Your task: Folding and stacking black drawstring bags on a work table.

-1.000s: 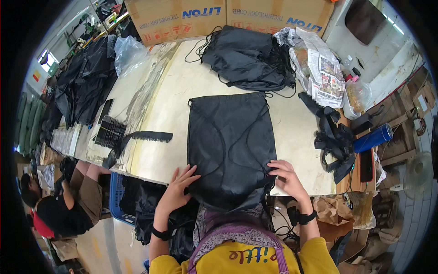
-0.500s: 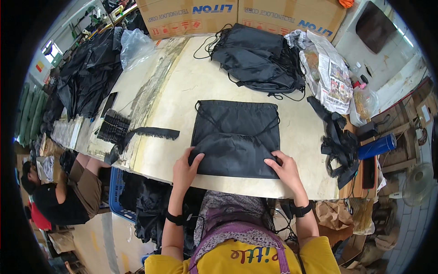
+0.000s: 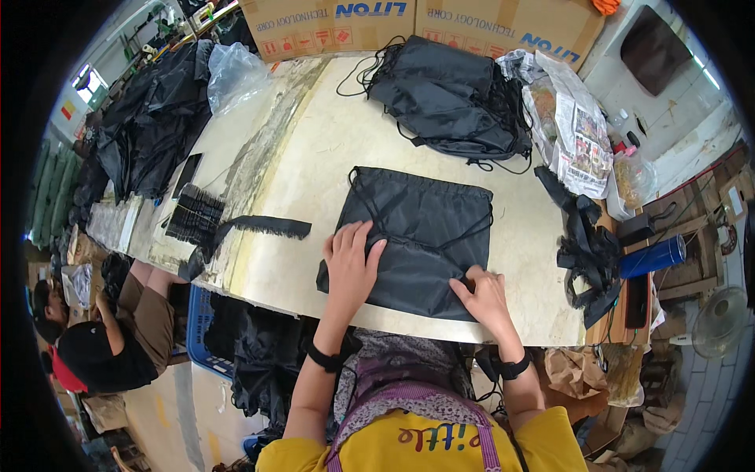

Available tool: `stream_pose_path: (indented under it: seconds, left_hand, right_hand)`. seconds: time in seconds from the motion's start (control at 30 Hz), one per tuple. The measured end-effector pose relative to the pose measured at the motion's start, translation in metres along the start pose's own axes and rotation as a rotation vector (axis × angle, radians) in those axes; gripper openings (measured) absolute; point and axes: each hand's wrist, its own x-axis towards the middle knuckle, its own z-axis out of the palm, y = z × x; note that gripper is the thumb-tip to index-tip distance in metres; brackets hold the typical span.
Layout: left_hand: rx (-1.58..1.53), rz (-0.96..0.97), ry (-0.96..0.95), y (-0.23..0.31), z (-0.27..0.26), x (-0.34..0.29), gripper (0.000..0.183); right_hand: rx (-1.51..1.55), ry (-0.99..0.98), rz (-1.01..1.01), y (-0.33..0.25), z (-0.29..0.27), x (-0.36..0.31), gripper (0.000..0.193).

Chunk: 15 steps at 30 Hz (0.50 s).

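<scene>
A black drawstring bag (image 3: 425, 228) lies on the pale worktable, slightly turned, with its gathered top edge away from me and its cords running down over the front. Flat on the bag's left part rests my left hand (image 3: 350, 263), fingers stretched out and thumb apart. My right hand (image 3: 486, 297) is at the lower right edge, thumb on the cloth and fingers curled in, gripping the bag there. What lies under my palms is hidden.
Beyond it sits a pile of black drawstring bags (image 3: 448, 94), before cardboard boxes (image 3: 330, 39). To the left are a bundle of black strips (image 3: 194, 216) and a phone (image 3: 187, 175); to the right, black scraps (image 3: 586, 244) and a blue cylinder (image 3: 653, 256). A person (image 3: 110, 338) sits at lower left.
My left hand has left the bag's left edge and now lies flat on its front. The bag has turned slightly clockwise and shifted right, and its raised lower part is flatter.
</scene>
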Motion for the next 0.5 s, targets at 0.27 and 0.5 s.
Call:
stream_pose_path:
  seconds: [0.27,0.5]
  left_hand:
    - [-0.143,-0.136,-0.487,-0.028,0.019,0.009,0.019]
    - [0.216,-0.035,-0.361,0.038,0.011,-0.037,0.073]
  right_hand:
    - [0.063,-0.037,-0.041,-0.006,0.009,0.025,0.04]
    - [-0.068,-0.155,-0.124,-0.024,0.028,0.012,0.033]
